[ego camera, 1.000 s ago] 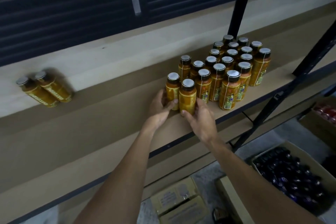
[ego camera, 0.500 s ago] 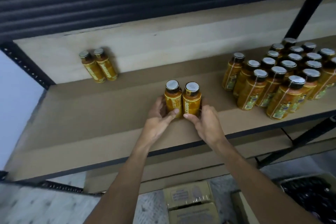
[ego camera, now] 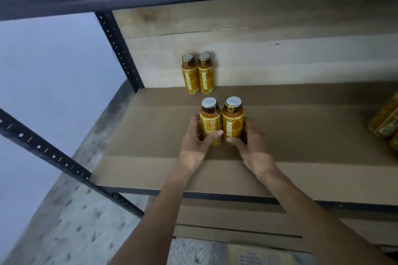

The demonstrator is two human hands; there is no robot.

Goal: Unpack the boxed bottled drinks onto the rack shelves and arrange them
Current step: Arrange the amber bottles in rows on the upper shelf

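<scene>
One broad rack shelf (ego camera: 140, 168), lined with flat brown cardboard and framed by a perforated black metal post (ego camera: 120, 51), fills most of our view. We judge the job partly done. At three o'clock a blurred cluster of bottles (ego camera: 385, 118) crowds the frame edge, and at about eleven o'clock from our hands a back pair (ego camera: 205, 77) stands against the pale board wall. Wide bare cardboard lies between them, so more stocking seems left. A carton (ego camera: 258, 256) shows below at six o'clock. Our left hand (ego camera: 193, 146) wraps the left bottle (ego camera: 210, 122) and our right hand (ego camera: 254, 150) wraps the right bottle (ego camera: 233, 120), both upright and touching mid-shelf. They are smooth amber cylinders with glossy labels, dark necks and round silvery caps (ego camera: 232, 101).
</scene>
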